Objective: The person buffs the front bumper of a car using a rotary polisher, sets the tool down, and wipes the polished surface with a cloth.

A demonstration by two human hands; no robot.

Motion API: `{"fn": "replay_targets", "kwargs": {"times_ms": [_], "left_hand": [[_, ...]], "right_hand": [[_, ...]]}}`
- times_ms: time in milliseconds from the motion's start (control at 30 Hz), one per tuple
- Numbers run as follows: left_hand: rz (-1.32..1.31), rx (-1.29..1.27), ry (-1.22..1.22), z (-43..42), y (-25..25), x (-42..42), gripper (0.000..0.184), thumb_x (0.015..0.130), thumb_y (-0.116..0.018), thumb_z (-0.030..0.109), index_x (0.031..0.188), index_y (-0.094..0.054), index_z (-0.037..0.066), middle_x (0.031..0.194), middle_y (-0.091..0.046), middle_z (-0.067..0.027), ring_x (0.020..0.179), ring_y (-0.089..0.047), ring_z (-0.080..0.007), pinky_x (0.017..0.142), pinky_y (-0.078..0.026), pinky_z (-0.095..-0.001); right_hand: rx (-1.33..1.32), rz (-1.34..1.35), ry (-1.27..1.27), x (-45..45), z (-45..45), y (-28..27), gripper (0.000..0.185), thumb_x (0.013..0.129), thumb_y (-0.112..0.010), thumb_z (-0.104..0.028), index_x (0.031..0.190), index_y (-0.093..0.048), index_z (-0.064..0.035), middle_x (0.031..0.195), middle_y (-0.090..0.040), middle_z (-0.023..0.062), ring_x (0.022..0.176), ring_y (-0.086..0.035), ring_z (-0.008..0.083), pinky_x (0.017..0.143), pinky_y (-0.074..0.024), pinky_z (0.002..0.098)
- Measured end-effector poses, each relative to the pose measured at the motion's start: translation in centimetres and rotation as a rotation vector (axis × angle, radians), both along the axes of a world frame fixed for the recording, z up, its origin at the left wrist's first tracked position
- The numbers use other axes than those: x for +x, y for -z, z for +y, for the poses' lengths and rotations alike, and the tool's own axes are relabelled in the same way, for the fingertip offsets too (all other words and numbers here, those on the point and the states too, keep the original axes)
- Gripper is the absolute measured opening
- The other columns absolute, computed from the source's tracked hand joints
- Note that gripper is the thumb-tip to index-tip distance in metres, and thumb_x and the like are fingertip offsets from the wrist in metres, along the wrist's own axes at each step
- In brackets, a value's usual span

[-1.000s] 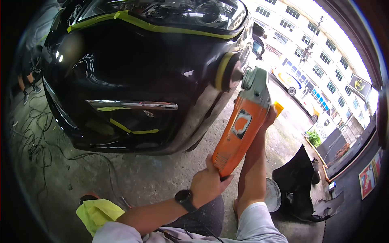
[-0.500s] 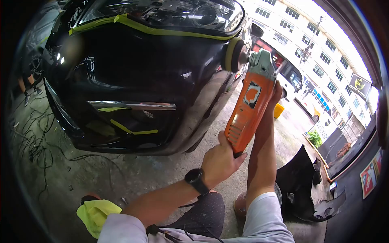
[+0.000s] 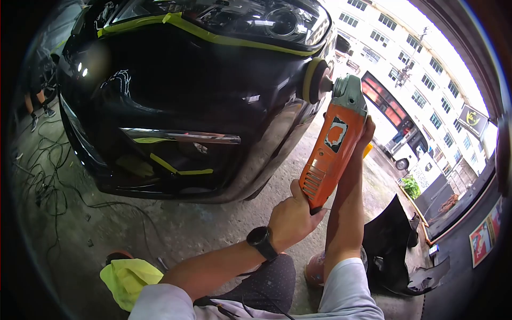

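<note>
An orange polisher (image 3: 326, 154) with a grey metal head is in both my hands. My left hand (image 3: 292, 220), with a black watch on the wrist, is wrapped round its rear end. Near the head, my right hand (image 3: 367, 133) grips the far side of the tool; its fingers are mostly hidden behind the body. The round pad (image 3: 316, 80), edged in yellow, rests at the side curve of a glossy black car bumper (image 3: 186, 90), just below the headlight (image 3: 282, 22). Yellow-green masking tape (image 3: 213, 38) lines the headlight's lower edge.
Black cables (image 3: 53, 176) lie tangled on the concrete at left. A yellow-green cloth (image 3: 130, 280) hangs near my left side. A loose black car panel (image 3: 389, 240) and a bucket (image 3: 314, 269) are at right. Another person's legs (image 3: 36, 106) show far left. A bus (image 3: 384, 101) stands outside.
The pad has slid slightly down along the bumper's side, with both hands still on the polisher. My view has shifted a little, and vehicles outside have changed position.
</note>
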State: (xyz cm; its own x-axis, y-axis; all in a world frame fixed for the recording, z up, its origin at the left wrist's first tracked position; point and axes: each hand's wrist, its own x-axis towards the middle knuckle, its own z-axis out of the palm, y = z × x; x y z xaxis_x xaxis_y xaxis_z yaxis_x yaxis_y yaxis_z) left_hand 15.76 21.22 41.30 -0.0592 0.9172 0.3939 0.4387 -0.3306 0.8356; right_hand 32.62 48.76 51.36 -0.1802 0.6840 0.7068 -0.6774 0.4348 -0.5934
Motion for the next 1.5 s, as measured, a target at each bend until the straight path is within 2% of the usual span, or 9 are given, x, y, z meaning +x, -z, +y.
{"fn": "replay_targets", "kwargs": {"times_ms": [100,200,267,633,867,933,1100,1233,1500], "left_hand": [[-0.009,0.018,0.002,-0.4,1.0,0.1,0.079,0.086,-0.08,0.035,0.13,-0.031,-0.008,0.08,-0.069,-0.0286,0.075,-0.071,-0.0482,0.067,-0.058,-0.0515],[-0.011,0.016,-0.007,-1.0,1.5,-0.1,0.083,0.085,-0.08,0.036,0.133,-0.029,-0.009,0.079,-0.069,-0.0282,0.073,-0.071,-0.0485,0.066,-0.058,-0.0516],[-0.009,-0.003,-0.003,-1.3,2.0,-0.2,0.085,0.085,-0.08,0.036,0.134,-0.028,-0.01,0.078,-0.069,-0.0279,0.073,-0.071,-0.0485,0.066,-0.058,-0.0517],[0.098,-0.027,-0.059,-4.9,5.2,-1.4,0.096,0.083,-0.081,0.044,0.138,-0.028,-0.013,0.07,-0.067,-0.0261,0.064,-0.07,-0.045,0.056,-0.058,-0.0475],[0.096,0.031,-0.072,-2.1,1.8,-0.7,0.089,0.084,-0.081,0.04,0.135,-0.03,-0.013,0.076,-0.069,-0.0282,0.069,-0.07,-0.0465,0.061,-0.058,-0.0502],[0.027,0.034,-0.045,-0.3,0.7,-0.2,0.082,0.084,-0.081,0.037,0.131,-0.033,-0.011,0.079,-0.069,-0.0288,0.073,-0.071,-0.0472,0.066,-0.058,-0.0515],[0.009,0.034,-0.042,1.4,-2.0,-0.3,0.078,0.084,-0.081,0.036,0.127,-0.035,-0.009,0.079,-0.069,-0.028,0.074,-0.071,-0.0472,0.067,-0.057,-0.052],[0.025,0.032,-0.041,1.1,-1.0,-0.4,0.077,0.084,-0.081,0.035,0.127,-0.035,-0.008,0.079,-0.07,-0.0264,0.074,-0.071,-0.0464,0.067,-0.057,-0.0519],[0.014,-0.008,-0.008,-1.1,1.7,-0.6,0.079,0.085,-0.081,0.035,0.13,-0.032,-0.008,0.08,-0.07,-0.0257,0.074,-0.072,-0.0457,0.067,-0.058,-0.0506]], "right_hand": [[-0.006,-0.006,0.05,1.4,1.1,1.3,0.06,0.099,-0.051,-0.054,0.127,-0.061,-0.0015,0.119,-0.069,0.0217,0.101,-0.068,0.0349,0.089,-0.0557,0.0497],[-0.005,0.026,0.023,0.9,0.2,1.7,0.055,0.101,-0.049,-0.05,0.123,-0.063,-0.0015,0.117,-0.069,0.0209,0.1,-0.068,0.0338,0.089,-0.0548,0.05],[0.064,0.061,0.088,-0.9,-2.6,1.8,0.039,0.102,-0.05,-0.034,0.111,-0.067,0.0003,0.104,-0.073,0.0127,0.093,-0.069,0.0212,0.085,-0.0546,0.0365],[0.212,0.047,-0.073,-1.4,-6.0,5.8,0.047,0.102,-0.051,-0.036,0.12,-0.066,0.0042,0.109,-0.073,0.0148,0.098,-0.069,0.0234,0.087,-0.0562,0.0391],[0.195,0.091,-0.151,0.8,0.4,4.0,0.047,0.104,-0.051,-0.042,0.123,-0.065,-0.002,0.112,-0.072,0.0168,0.1,-0.069,0.0273,0.086,-0.0567,0.0447],[-0.009,0.083,0.012,0.1,1.3,1.9,0.044,0.099,-0.057,-0.039,0.113,-0.067,0.0004,0.107,-0.073,0.0131,0.095,-0.069,0.0246,0.088,-0.0561,0.0397],[0.05,-0.04,-0.136,-1.5,0.0,-2.7,0.049,0.101,-0.05,-0.041,0.122,-0.065,0.0003,0.113,-0.071,0.0156,0.101,-0.069,0.0261,0.092,-0.0556,0.0407],[0.047,0.002,0.114,-2.2,-2.2,-2.2,0.046,0.101,-0.052,-0.04,0.117,-0.066,0.0003,0.106,-0.072,0.0127,0.094,-0.069,0.0224,0.085,-0.0562,0.0377],[0.024,0.02,0.086,-0.3,-1.1,2.4,0.04,0.101,-0.052,-0.037,0.11,-0.066,-0.0007,0.102,-0.071,0.011,0.091,-0.067,0.0196,0.08,-0.0549,0.0353]]}}
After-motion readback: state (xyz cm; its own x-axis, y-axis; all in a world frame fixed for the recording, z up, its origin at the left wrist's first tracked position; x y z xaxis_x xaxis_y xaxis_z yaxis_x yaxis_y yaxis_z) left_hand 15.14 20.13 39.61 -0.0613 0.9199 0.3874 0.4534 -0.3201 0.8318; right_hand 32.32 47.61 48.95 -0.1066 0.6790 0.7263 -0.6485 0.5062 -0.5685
